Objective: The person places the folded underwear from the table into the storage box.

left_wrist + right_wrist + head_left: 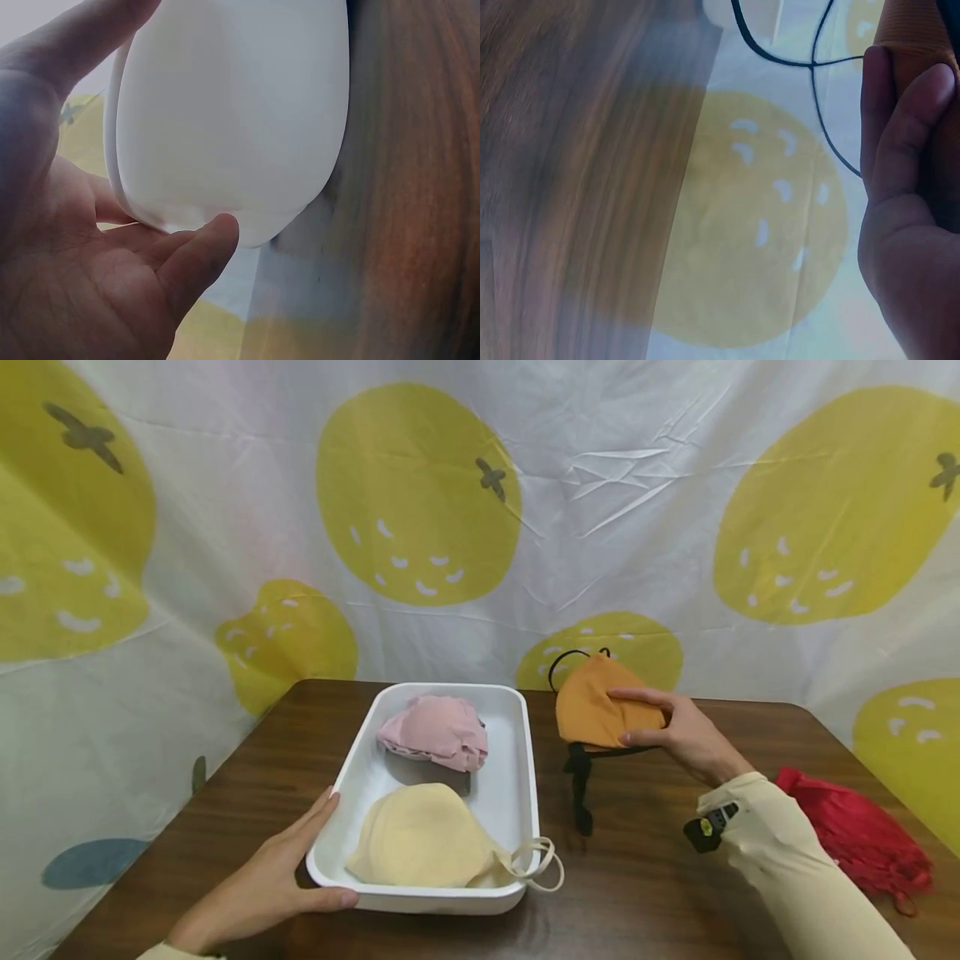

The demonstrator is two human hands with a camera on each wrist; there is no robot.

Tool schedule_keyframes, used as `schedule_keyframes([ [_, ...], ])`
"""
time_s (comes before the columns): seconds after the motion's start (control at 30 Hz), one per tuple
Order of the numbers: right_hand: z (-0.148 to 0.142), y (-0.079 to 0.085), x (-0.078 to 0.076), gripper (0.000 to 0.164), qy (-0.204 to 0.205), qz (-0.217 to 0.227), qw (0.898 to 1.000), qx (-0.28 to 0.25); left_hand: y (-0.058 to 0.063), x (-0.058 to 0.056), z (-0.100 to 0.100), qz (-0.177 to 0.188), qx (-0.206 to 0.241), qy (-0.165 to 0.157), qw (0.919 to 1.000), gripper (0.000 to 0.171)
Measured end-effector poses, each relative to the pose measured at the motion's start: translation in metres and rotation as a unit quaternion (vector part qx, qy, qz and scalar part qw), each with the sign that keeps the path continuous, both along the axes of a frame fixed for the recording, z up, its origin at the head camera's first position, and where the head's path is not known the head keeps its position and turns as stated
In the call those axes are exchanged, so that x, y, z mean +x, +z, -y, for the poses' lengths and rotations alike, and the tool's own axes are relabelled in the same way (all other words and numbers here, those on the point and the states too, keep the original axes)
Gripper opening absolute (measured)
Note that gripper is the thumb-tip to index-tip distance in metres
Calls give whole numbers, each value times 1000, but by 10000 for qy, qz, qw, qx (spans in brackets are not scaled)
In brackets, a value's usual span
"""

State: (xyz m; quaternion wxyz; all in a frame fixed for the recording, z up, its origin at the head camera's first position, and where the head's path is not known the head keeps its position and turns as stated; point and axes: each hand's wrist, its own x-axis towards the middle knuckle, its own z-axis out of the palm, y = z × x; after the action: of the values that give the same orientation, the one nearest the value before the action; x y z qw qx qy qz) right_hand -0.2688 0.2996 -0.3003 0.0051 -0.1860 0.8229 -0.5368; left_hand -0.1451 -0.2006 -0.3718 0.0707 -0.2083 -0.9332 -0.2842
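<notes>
An orange cloth piece (603, 702) with black cords is held up over the table's far side. My right hand (686, 735) grips its right side, thumb low and fingers across the front. In the right wrist view, fingers (922, 105) wrap the orange cloth at the right edge. My left hand (277, 864) holds the near left corner of a white tray (531, 760), thumb along the front and fingers along the left side. Inside the tray, a folded pink cloth piece (438, 731) lies at the back. A pale yellow one (423, 835) lies in front, its cord loops (551, 872) hanging over the rim.
A crumpled red cloth piece (855, 831) with a cord lies on the table's right side, beyond the right forearm. The brown wooden table (622, 877) ends at a white curtain (622, 502) with yellow fruit prints. A black device sits on the right wrist.
</notes>
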Motion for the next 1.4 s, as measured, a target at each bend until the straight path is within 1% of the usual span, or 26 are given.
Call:
schedule_keyframes([
  [0.1,6,1,2,67,168,-40,9998,-88,-1,1,0,-14,-14,31,10000,117],
  [0.27,16,6,8,66,268,-74,9995,-153,0,1,0,-20,-8,-1,10000,117],
  [0.4,24,10,12,66,478,159,9977,-444,0,0,-1,15,0,-12,10000,117],
  [0.5,32,12,13,65,636,248,9959,-591,0,0,0,16,0,-7,10000,117],
  [0.6,39,14,15,65,730,201,9957,-526,0,0,-1,41,23,1,10000,117],
  [0.83,55,13,17,65,746,83,9968,-264,-1,0,0,68,54,5,10000,116],
  [1.1,83,14,16,64,839,30,9965,-10,-1,1,1,77,102,3,9999,116],
  [1.23,100,13,15,62,980,-64,9950,163,-2,2,0,-11,79,-15,10000,116],
  [1.4,120,12,15,61,1272,-164,9911,362,-1,1,0,-54,36,-4,10000,116],
])
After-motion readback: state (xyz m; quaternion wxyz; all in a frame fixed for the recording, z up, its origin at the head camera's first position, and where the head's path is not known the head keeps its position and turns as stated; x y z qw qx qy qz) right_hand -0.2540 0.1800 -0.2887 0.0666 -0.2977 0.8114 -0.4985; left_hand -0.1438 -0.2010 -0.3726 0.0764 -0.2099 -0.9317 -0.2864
